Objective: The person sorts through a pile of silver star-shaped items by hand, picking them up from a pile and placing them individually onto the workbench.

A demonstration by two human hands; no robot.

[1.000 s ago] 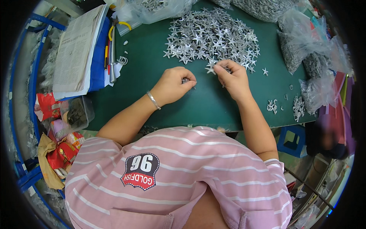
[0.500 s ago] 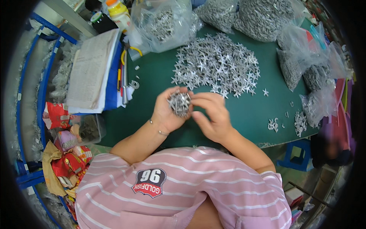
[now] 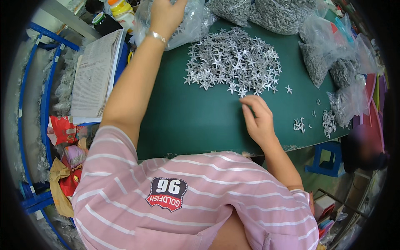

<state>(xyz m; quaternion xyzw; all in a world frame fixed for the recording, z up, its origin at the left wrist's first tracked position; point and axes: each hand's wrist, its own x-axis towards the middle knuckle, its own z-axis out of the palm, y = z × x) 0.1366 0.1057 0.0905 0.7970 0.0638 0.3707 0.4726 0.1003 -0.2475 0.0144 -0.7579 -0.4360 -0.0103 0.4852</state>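
Note:
A wide pile of silver star-shaped metal pieces (image 3: 233, 62) lies on the green table. Just in front of its near edge is my right hand (image 3: 259, 118), fingers loosely bent and thumb a little apart, with no piece visible in it. My left arm stretches far forward. At the top edge, my left hand (image 3: 166, 18) is over an open clear plastic bag (image 3: 193, 27); its fingers are mostly cut off by the picture's edge, so whether it holds anything is hidden.
Filled bags of grey metal pieces (image 3: 283, 16) stand at the back, more bags (image 3: 312, 62) at the right. Small silver pieces (image 3: 328, 124) lie near the right edge. A printed paper stack (image 3: 93, 79) sits left, beside a blue rack (image 3: 48, 96). A blue stool (image 3: 327, 158) stands below.
My hands have parted. The left, which cupped a clump of silver pieces, has gone forward to the clear bag; the right has moved right, toward the pile's near edge.

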